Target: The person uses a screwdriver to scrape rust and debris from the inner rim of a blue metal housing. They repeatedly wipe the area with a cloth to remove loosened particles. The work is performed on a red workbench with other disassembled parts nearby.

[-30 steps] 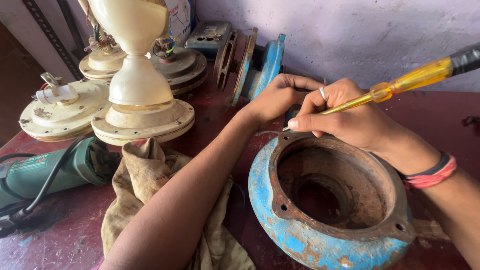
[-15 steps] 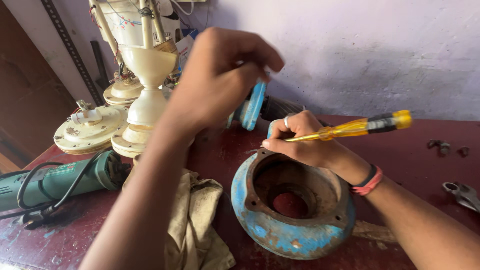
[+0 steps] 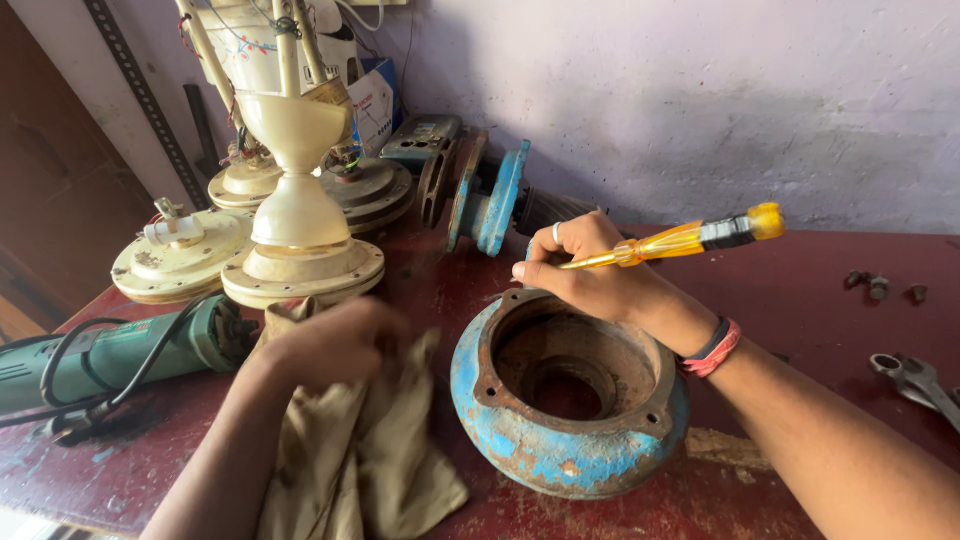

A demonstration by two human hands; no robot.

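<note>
My right hand [image 3: 590,270] holds a screwdriver with a yellow see-through handle [image 3: 690,238], its shaft hidden behind my fingers. The hand rests on the far rim of a rusty blue round motor housing [image 3: 560,450] that lies open side up on the dark red bench [image 3: 800,290]. My left hand [image 3: 335,340] is blurred and lies on a crumpled beige rag [image 3: 370,450] just left of the housing, fingers curled onto the cloth.
A green angle grinder [image 3: 110,355] with black cable lies at the left. Cream fan motor parts [image 3: 300,260] stand behind the rag. A blue flanged part [image 3: 495,200] leans near the wall. A spanner [image 3: 915,380] and small bolts [image 3: 880,285] lie at the right.
My left hand was beside the right at the housing rim, rose up high, and has now come down onto the rag. My right hand stays on the rim with the screwdriver.
</note>
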